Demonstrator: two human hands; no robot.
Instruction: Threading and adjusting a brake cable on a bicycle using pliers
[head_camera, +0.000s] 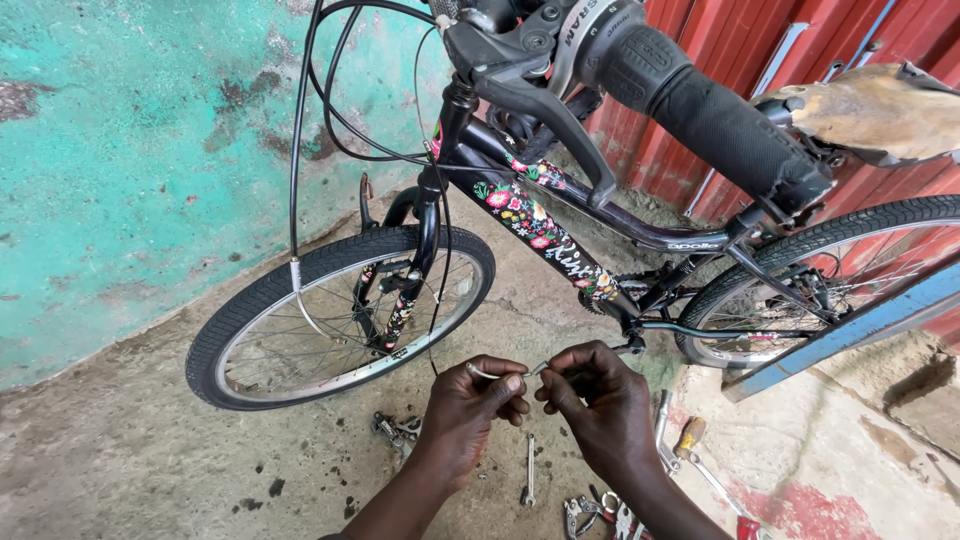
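Observation:
My left hand (470, 408) pinches the end of a thin steel brake cable (432, 250) that hangs down from the handlebar. My right hand (598, 395) meets it fingertip to fingertip and grips a small metal cable end piece (537, 369) between thumb and finger. Both hands hover low in front of a black bicycle with flower stickers on its frame (535, 232). Its front wheel (340, 315) stands just left of my hands. The black handlebar grip (720, 120) and brake lever (540, 105) fill the top of the view.
On the concrete ground lie a small spanner (528, 470), a brake part (395, 430), a yellow-handled screwdriver (688, 438) and pliers (600, 515). A turquoise wall (130, 150) stands left, a red metal door (740, 40) behind, a blue bar (850, 325) by the rear wheel (830, 270).

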